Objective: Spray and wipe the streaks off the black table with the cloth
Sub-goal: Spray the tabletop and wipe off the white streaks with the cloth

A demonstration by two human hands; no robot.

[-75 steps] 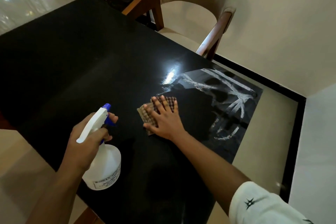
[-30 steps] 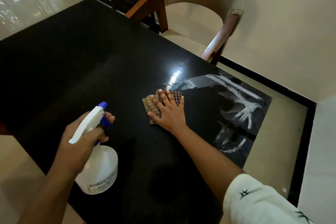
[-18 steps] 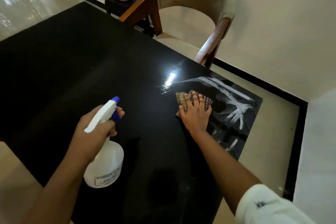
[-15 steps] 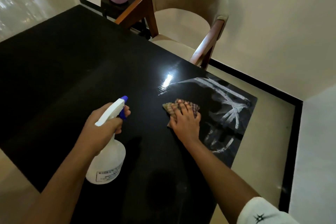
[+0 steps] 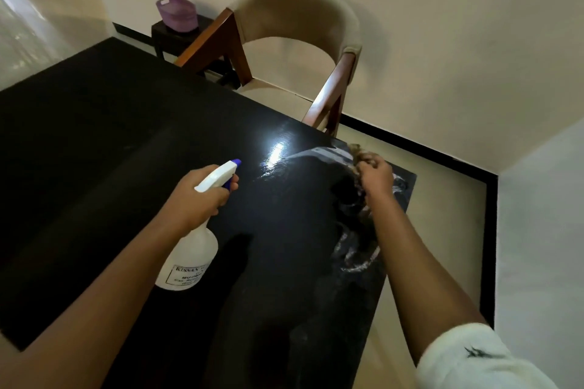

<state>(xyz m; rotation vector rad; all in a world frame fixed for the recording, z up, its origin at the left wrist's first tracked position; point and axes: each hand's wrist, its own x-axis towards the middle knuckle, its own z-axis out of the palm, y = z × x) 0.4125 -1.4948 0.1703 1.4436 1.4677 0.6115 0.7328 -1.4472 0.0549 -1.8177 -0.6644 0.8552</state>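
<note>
The glossy black table (image 5: 126, 148) fills the left and middle of the view. White streaks (image 5: 354, 259) smear its right end, near the edge. My right hand (image 5: 376, 178) is bunched around the checked cloth (image 5: 357, 151) at the table's far right corner, over the streaks; only a bit of cloth pokes out past my fingers. My left hand (image 5: 196, 199) grips the neck of a white spray bottle (image 5: 189, 262) with a blue nozzle, which is pointed right toward the streaks. The bottle is over the table's middle.
A wooden chair (image 5: 316, 50) with a beige padded back stands at the table's far side. Behind it a purple basket (image 5: 177, 13) sits on a small dark stand (image 5: 177, 38). A white wall with a black skirting lies to the right of the table.
My right hand has slid the cloth from the table's middle to the far right corner and bunched it up. The upper streaks are mostly gone. The bottle has shifted right.
</note>
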